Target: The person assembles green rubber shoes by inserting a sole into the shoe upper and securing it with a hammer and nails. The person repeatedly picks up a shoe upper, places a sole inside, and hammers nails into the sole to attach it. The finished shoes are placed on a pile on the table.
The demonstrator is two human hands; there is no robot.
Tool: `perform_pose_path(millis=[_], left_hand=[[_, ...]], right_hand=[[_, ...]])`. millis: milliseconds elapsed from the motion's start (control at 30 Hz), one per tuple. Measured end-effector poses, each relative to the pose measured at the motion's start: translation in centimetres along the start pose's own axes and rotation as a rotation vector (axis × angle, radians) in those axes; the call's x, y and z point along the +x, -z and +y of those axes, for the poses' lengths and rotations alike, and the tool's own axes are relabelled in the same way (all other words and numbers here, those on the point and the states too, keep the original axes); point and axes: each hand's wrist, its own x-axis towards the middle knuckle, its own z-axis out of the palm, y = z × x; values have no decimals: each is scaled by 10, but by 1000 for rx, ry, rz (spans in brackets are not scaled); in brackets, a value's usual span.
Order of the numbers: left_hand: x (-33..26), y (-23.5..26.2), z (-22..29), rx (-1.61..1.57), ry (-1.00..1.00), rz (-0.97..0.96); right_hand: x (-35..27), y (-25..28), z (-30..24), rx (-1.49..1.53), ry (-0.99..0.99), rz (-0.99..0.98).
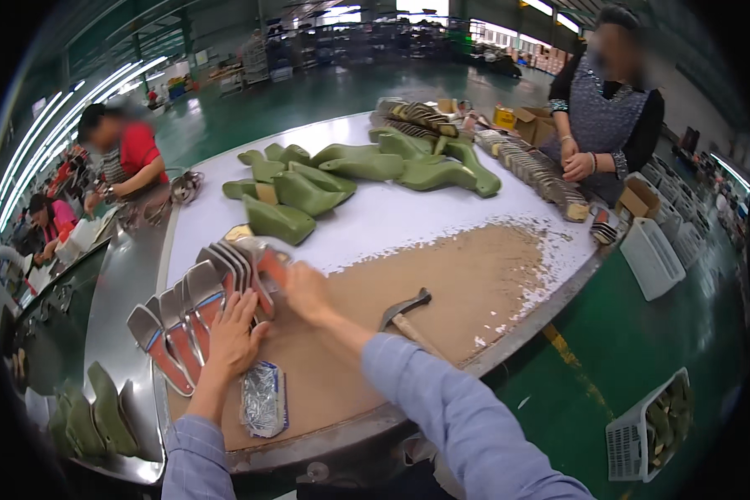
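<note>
A fanned row of shoe insoles (175, 333), grey with orange-red parts, lies at the table's left edge. My left hand (235, 333) rests on the near end of this row, its fingers stretched out flat. Just to the right, my right hand (307, 292) is closed on another insole (272, 267), slightly blurred, beside the upper end of the row; its fingertips are partly hidden. Close to my left wrist lies a block in crinkled clear wrap (263, 402). A hammer (406, 315) with a wooden handle lies to the right of my right forearm.
Green shoe lasts (308, 192) cover the table's middle and far part. A long row of stacked insoles (529, 167) lines the far right edge, where a person (600, 117) stands. More lasts (96, 417) sit at lower left. White crates (652, 258) stand on the floor at right.
</note>
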Motion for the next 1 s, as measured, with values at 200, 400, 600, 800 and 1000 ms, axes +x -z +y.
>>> perform_pose_path(millis=[200,400,600,800,1000], left_hand=[[31,2,20,-223,255,-178],[36,32,22,-1470,452,389],[-91,61,-24,-1586,634,716],[-190,12,-53,-1539,916,925],[-185,17,-38,-1368,799,866]], right_hand=[[-22,33,-3,161,-76,266],[-36,35,-55,273,266,-159],[68,29,-2,158,-89,-144],[143,-9,103,-377,-46,-161],[103,48,79,-536,209,-28]])
